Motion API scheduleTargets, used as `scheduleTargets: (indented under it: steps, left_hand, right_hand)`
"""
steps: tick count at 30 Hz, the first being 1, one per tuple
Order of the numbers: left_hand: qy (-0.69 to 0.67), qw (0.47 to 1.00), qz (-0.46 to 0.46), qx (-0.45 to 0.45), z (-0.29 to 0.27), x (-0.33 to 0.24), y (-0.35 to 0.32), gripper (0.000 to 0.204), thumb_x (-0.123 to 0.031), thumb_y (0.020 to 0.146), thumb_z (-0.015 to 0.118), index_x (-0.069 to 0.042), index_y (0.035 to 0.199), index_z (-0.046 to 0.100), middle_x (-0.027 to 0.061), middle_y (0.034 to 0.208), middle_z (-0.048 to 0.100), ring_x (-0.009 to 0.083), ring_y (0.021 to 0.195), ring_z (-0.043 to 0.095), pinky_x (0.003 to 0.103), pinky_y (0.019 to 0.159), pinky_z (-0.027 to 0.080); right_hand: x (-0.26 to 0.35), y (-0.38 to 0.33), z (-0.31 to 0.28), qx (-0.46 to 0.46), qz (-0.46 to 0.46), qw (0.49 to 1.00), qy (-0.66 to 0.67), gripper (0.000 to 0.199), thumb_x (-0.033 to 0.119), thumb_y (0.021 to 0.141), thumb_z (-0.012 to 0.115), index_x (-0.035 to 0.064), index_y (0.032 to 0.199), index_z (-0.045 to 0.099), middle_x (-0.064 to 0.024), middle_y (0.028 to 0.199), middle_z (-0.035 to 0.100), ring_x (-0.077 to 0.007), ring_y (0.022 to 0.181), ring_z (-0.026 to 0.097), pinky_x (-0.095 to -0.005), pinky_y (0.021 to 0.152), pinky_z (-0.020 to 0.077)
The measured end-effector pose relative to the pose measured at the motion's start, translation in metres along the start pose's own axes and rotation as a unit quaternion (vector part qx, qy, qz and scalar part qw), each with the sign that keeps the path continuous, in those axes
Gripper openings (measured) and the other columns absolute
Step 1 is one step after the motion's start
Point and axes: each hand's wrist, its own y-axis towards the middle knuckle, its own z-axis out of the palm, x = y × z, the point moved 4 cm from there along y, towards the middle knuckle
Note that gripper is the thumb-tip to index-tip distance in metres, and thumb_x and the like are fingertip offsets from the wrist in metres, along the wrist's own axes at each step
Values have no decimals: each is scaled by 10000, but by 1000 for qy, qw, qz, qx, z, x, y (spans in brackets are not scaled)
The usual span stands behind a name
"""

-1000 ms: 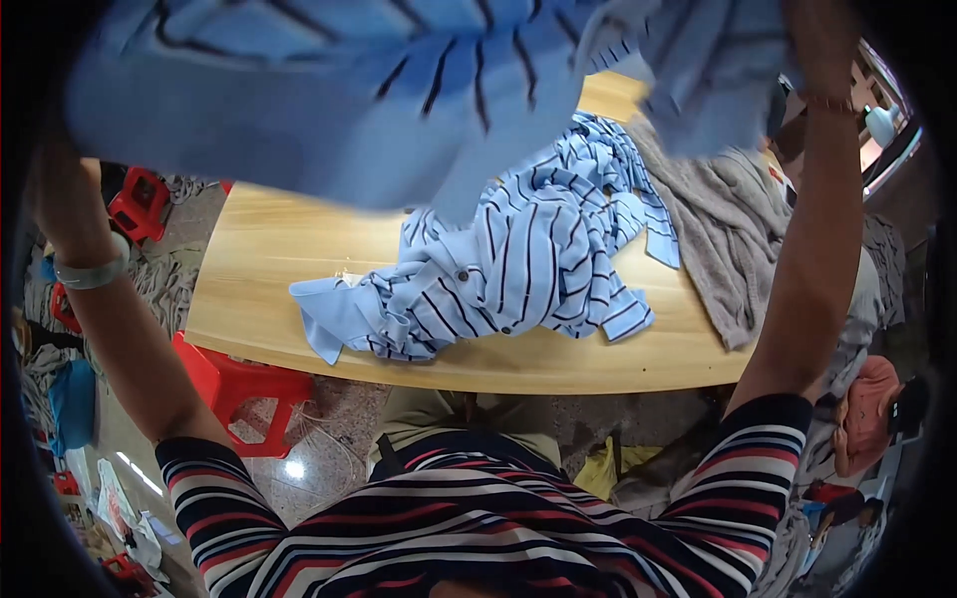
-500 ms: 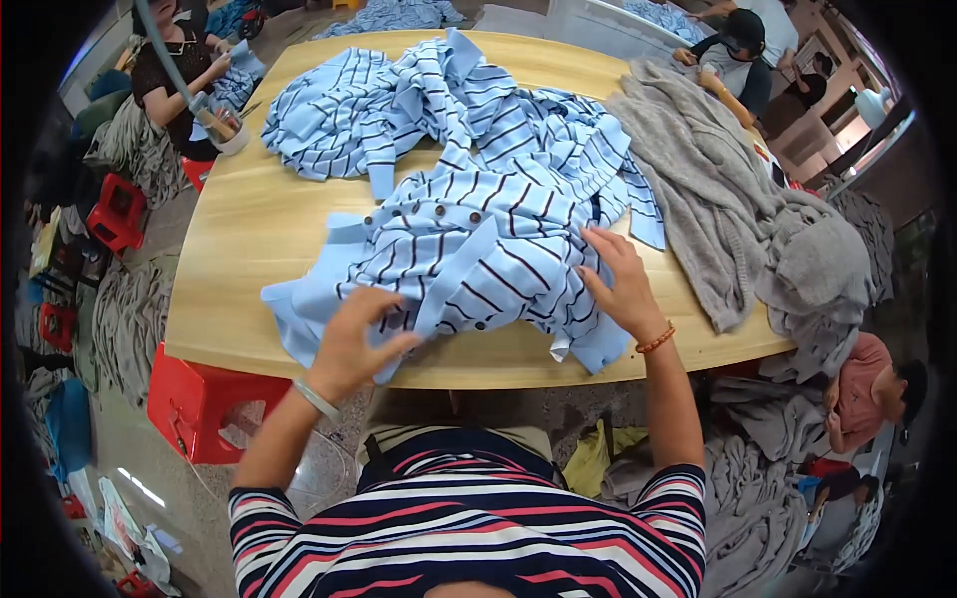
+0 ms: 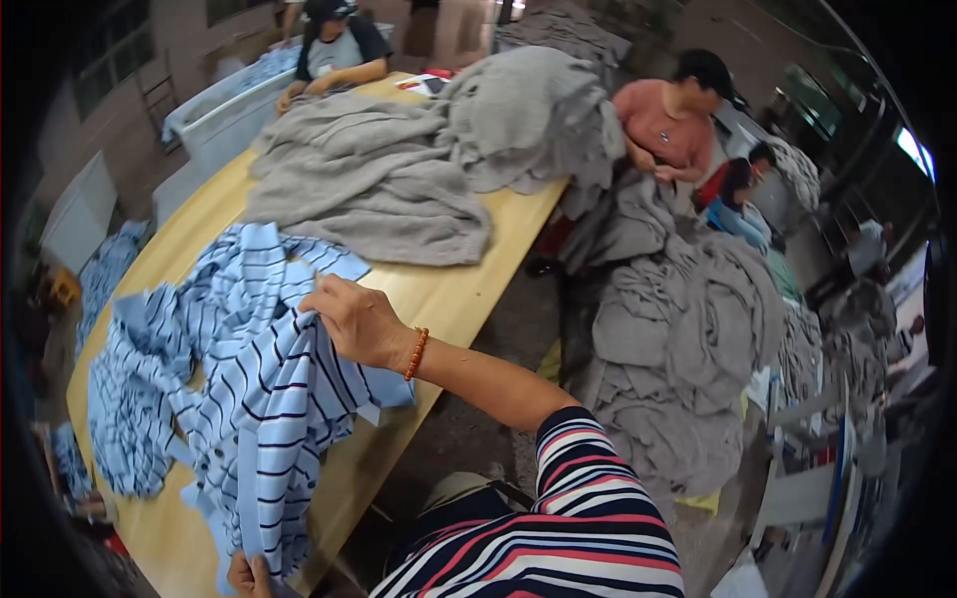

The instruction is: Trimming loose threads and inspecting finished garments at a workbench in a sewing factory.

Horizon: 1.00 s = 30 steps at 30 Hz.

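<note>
A light-blue knit cardigan (image 3: 279, 399) with dark stripes and buttons lies on the table near me, partly lifted. My right hand (image 3: 354, 321), with a beaded bracelet on its wrist, pinches the cardigan's upper part and raises it into a ridge. Low in the view, my left hand (image 3: 249, 575) has its fingers closed on the cardigan's plain blue edge; most of that hand is cut off or hidden. More striped light-blue knitwear (image 3: 130, 399) is heaped beyond and to the left, touching the cardigan.
Grey knitwear (image 3: 369, 184) covers the far part of the wooden table (image 3: 464, 294), with a taller grey heap (image 3: 528, 110) beside it. Large grey piles (image 3: 688, 339) stand right of the table. A person (image 3: 673, 125) stands behind them; another person (image 3: 339, 50) is at the far edge.
My view has swung to the right. Both hands, apart from each other and open before, have closed on the cardigan; the right one has lifted a part of it.
</note>
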Motion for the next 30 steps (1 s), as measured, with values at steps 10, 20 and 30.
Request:
scheduleTargets:
  steps: [10, 20, 30]
  left_hand:
    - [63, 982, 5, 176, 10, 11, 28, 122, -110, 913, 626, -60, 808, 587, -57, 685, 481, 51, 627, 394, 215, 549, 320]
    - [216, 923, 241, 207, 19, -24, 15, 141, 4, 811, 673, -14, 772, 539, 27, 690, 481, 175, 646, 426, 324, 598, 379]
    - [141, 975, 167, -38, 68, -17, 23, 694, -187, 771, 723, -59, 1374, 405, 98, 1083, 554, 217, 989, 534, 362, 839, 440]
  right_hand:
    - [101, -61, 49, 127, -246, 941, 192, 156, 110, 734, 585, 63, 882, 574, -115, 891, 532, -279, 800, 615, -386, 630, 507]
    - [120, -50, 98, 190, -301, 933, 46, 119, 166, 720, 597, 56, 688, 564, -133, 906, 522, -252, 677, 598, -390, 542, 474]
    - [130, -41, 100, 133, -275, 948, 91, 133, 164, 705, 611, 52, 639, 643, -114, 666, 590, -285, 719, 632, -384, 597, 507]
